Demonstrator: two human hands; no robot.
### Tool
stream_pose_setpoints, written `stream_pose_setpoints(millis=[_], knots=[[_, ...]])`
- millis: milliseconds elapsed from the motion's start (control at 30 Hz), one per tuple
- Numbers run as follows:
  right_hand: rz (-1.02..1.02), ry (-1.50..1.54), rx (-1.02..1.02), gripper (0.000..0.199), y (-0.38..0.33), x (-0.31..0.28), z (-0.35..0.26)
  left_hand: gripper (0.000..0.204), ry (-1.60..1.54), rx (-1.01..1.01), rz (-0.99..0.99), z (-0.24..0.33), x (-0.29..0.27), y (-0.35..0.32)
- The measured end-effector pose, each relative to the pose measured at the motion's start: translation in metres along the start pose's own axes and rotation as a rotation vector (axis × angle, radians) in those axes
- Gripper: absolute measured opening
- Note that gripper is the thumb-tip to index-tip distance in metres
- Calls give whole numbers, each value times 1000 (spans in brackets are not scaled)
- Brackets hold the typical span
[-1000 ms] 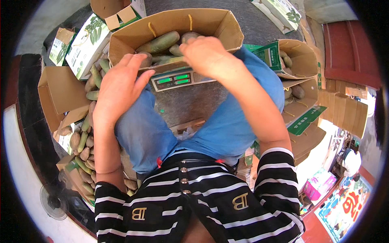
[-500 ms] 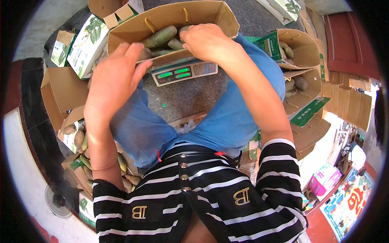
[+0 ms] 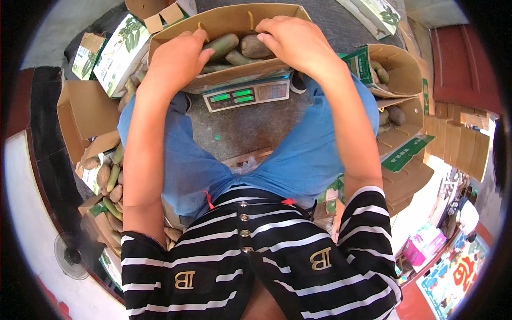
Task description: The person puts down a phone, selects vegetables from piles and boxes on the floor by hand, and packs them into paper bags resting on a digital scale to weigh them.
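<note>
An open cardboard carton [image 3: 224, 24] with cord handles stands in front of me, holding several long fruits or vegetables I cannot name for sure. One is green [image 3: 223, 46], another is thick and brown [image 3: 255, 47]. My left hand [image 3: 178, 60] is over the carton's left end, thumb apart from the bent fingers, close to the green one's tip. At the right end is my right hand [image 3: 298, 45], its fingers loosely bent and apart beside the brown one. Neither hand visibly grips a piece. Beneath the carton sits a digital scale [image 3: 246, 96] with green lit displays.
Open cartons with similar produce stand at my right [image 3: 397, 64]. At my left are a brown open carton [image 3: 88, 114], white printed boxes [image 3: 120, 56] and loose produce [image 3: 109, 176]. A fan [image 3: 72, 256] is at the lower left. My knees flank the scale.
My right hand has drawn off the brown piece and shifted right, leaving it exposed. The left hand has moved right and up over the carton's left end. The carton sits slightly farther right.
</note>
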State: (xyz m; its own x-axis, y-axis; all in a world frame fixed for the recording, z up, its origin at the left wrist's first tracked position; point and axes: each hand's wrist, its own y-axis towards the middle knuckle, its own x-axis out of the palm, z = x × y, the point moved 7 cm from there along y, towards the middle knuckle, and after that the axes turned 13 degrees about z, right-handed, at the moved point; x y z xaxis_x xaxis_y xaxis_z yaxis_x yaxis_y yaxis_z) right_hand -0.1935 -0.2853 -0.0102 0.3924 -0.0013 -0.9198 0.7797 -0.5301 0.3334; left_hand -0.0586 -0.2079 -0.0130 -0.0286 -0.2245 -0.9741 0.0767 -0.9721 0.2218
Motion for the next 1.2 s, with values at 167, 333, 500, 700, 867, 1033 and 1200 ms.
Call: stream_pose_setpoints(millis=[167, 333, 500, 700, 867, 1033, 1200], knots=[[-397, 1671, 336, 20, -50, -33, -88, 32, -80, -6, 141, 1, -3, 4], [-700, 2605, -101, 23, -70, -92, -181, 32, -158, -27, 225, 4, -6, 11], [-778, 2662, -80, 24, -78, -109, -200, 35, -205, 16, 236, 4, -6, 11], [-737, 2658, -106, 24, -90, -111, -200, 35, -189, -27, 157, -2, -3, 8], [-724, 2636, -98, 25, -96, -109, -199, 34, -180, -18, 167, -3, -3, 5], [-692, 2628, -95, 25, -99, -109, -192, 35, -209, 23, 218, -3, -6, 4], [-695, 2630, -85, 26, -99, -109, -194, 35, -178, 11, 205, -2, -5, 5]])
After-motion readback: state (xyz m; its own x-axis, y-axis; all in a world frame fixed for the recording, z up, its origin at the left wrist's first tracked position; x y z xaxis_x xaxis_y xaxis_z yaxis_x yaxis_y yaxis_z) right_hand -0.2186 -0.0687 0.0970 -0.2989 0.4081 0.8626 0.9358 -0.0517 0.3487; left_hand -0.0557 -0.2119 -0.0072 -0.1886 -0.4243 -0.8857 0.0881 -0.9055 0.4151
